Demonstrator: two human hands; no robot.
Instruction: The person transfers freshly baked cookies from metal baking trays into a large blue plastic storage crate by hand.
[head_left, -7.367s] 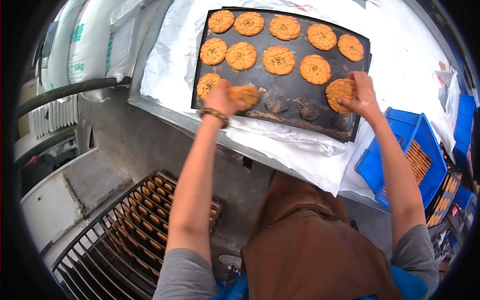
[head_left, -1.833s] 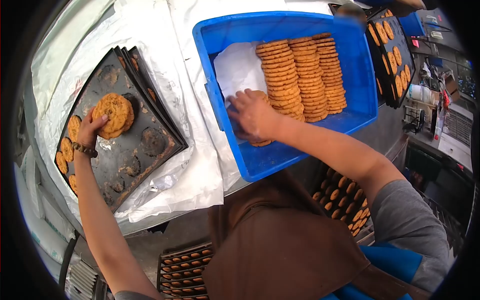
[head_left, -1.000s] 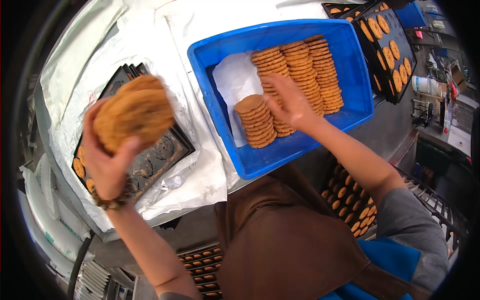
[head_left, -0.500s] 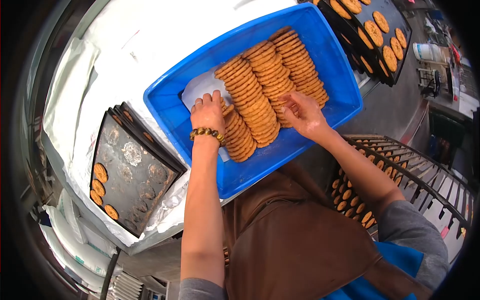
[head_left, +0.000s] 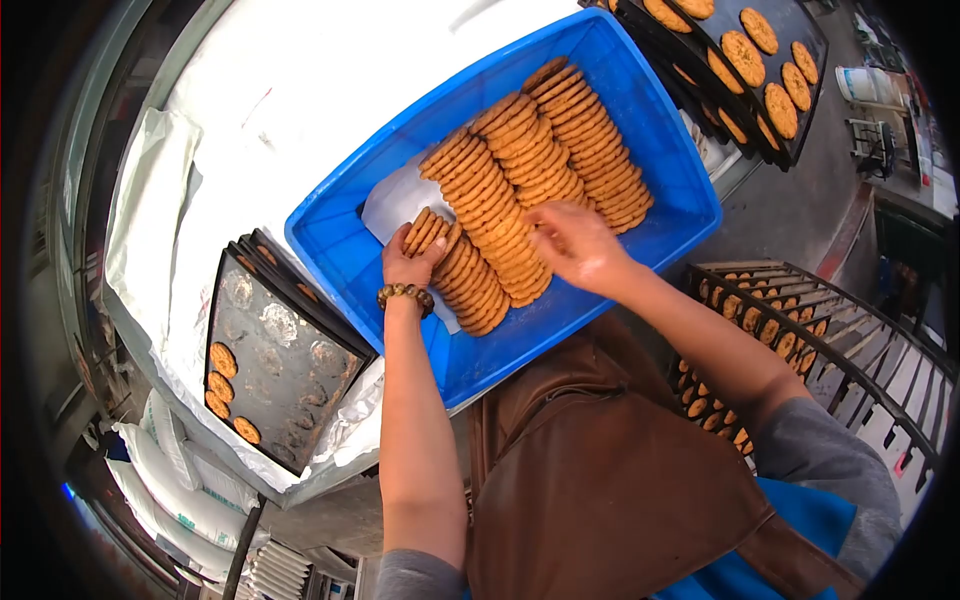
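A blue plastic bin holds several rows of round golden-brown cookies standing on edge. A sheet of white paper lines the bin's left end. My left hand, with a beaded bracelet at the wrist, is closed around a small stack of cookies at the far end of the shortest row. My right hand hovers over the middle rows, its fingers loosely bent and apart, with nothing visible in them.
A dark baking tray with several cookies lies left of the bin on the white-covered table. More loaded trays stand at the upper right. A metal rack with cookies is at my right; white sacks sit lower left.
My left hand has turned and now grips a small stack of cookies at the end of the short row. My right hand has moved left over the rows.
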